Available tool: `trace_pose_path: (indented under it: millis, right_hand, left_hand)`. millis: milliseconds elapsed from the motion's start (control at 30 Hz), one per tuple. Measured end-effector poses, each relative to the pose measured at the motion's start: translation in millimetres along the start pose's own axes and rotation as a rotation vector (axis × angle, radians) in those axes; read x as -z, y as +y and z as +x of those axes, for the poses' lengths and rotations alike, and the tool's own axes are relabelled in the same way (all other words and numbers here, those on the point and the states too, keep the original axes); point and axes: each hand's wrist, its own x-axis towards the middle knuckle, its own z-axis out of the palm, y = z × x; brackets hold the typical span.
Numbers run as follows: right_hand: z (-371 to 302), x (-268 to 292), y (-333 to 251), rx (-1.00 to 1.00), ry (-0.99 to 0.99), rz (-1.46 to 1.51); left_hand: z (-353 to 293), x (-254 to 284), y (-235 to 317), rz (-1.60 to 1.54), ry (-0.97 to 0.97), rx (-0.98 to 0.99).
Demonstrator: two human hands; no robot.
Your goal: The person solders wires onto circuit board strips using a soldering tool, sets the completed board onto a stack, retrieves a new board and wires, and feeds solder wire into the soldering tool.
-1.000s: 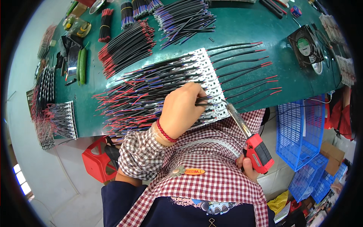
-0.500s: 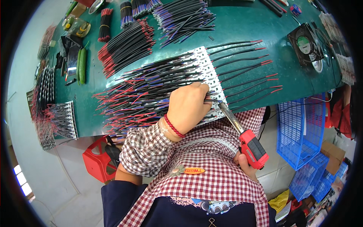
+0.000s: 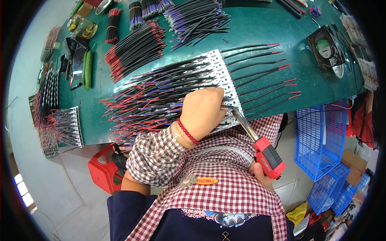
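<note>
My left hand [image 3: 203, 111], a red bead bracelet at its wrist, is closed over the white circuit board panel [image 3: 219, 66]. From its pinched fingers a short dark wire end [image 3: 229, 107] sticks out toward the panel's right edge. My right hand [image 3: 262, 173], partly hidden by the tool, grips a red and black soldering iron [image 3: 268, 157]. The iron's metal tip is at the wire end, by the panel. Rows of black wires [image 3: 161, 90] with red and blue ends fan leftward from the panel, and several black wires [image 3: 259, 68] with red tips extend right.
Loose wire piles [image 3: 134, 50] lie on the green table [image 3: 277, 24] behind the panel. A black fan [image 3: 325, 47] stands at right, cucumbers [image 3: 87, 69] at left. Blue crates [image 3: 317, 140] and a red stool [image 3: 103, 170] flank me below. Another wired panel [image 3: 72, 126] lies far left.
Almost nothing differs. My left hand has shifted very slightly right, while the soldering iron keeps its place at the wire end.
</note>
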Motion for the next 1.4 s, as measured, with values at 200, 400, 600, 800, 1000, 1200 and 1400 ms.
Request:
trace_pose_path:
  millis: [200,400,600,800,1000,1200,1400]
  right_hand:
    - [-1.6,1.5,-8.9,-0.061,-0.033,0.093]
    - [-4.8,3.4,-8.4,-0.056,-0.022,0.104]
    - [-4.7,5.2,-2.6,-0.051,-0.049,0.064]
    - [-2.4,3.1,-3.0,-0.038,-0.052,0.038]
    - [-3.6,3.8,-9.3,-0.041,-0.018,-0.008]
    - [-6.6,3.5,-9.1,-0.067,0.021,0.023]
    - [-2.9,2.6,-2.6,-0.02,0.028,-0.115]
  left_hand:
    - [4.1,4.1,3.1,0.034,-0.057,-0.003]
    - [4.3,4.8,2.0,0.02,-0.062,-0.004]
    - [3.3,6.1,-3.7,-0.044,-0.068,-0.066]
    - [1.8,6.8,-1.8,0.001,-0.065,-0.069]
    - [0.7,5.9,-1.5,-0.01,-0.09,-0.043]
    - [-0.7,5.5,0.5,0.0,-0.066,-0.047]
    - [-1.5,4.1,2.8,0.019,-0.05,-0.042]
